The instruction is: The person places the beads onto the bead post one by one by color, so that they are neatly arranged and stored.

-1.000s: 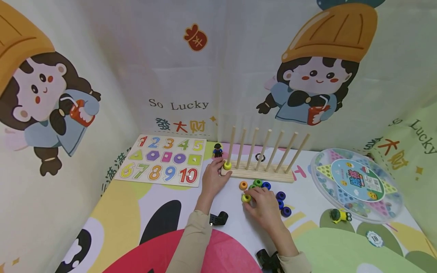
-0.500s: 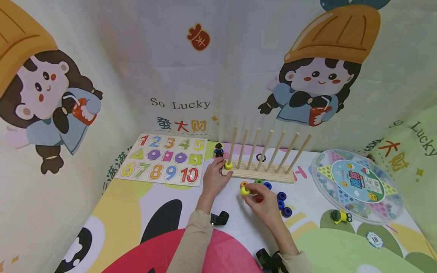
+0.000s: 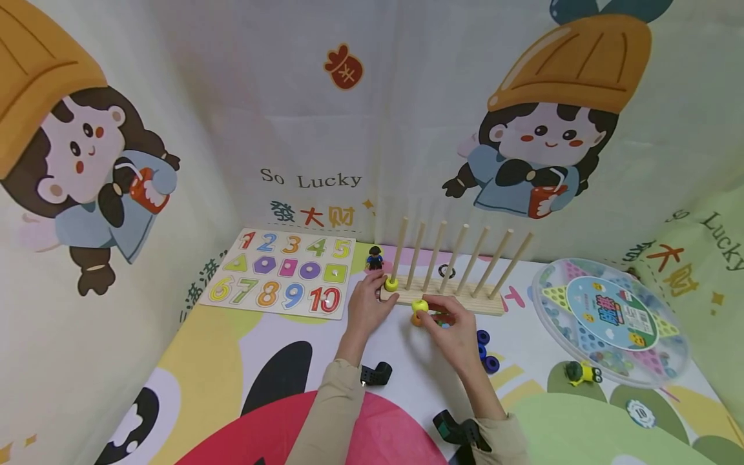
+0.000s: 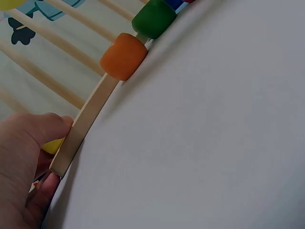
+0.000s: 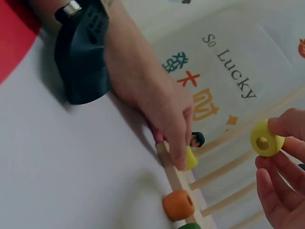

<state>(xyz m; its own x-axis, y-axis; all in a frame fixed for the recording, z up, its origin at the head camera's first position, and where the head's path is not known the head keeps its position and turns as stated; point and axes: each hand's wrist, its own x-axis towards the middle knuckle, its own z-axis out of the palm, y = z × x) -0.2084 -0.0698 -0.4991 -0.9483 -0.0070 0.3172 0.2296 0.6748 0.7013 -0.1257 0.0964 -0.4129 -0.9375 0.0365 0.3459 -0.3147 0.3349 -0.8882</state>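
Note:
My left hand [image 3: 365, 311] grips the left end of a wooden peg rack [image 3: 473, 302], its thumb along the front side in the left wrist view. A yellow bead [image 3: 391, 284] sits at the bottom of the leftmost peg, partly behind the left thumb. With thumb and fingertips my right hand [image 3: 456, 332] pinches another yellow bead [image 5: 267, 138], its hole showing, in the air in front of the rack. Below it on the table are an orange bead [image 4: 124, 56] and a green bead [image 4: 154, 19]. In the head view the right hand hides some loose beads.
Several dark blue beads [image 3: 482, 337] lie right of my right hand. A number puzzle board [image 3: 278, 274] is at the left, a small toy figure [image 3: 374, 258] behind the rack. To the right are a round game box [image 3: 610, 323] and a yellow-black toy [image 3: 583, 373].
My right hand has lifted the yellow bead from the table and carried it up toward the rack. My left hand stays at the rack's end.

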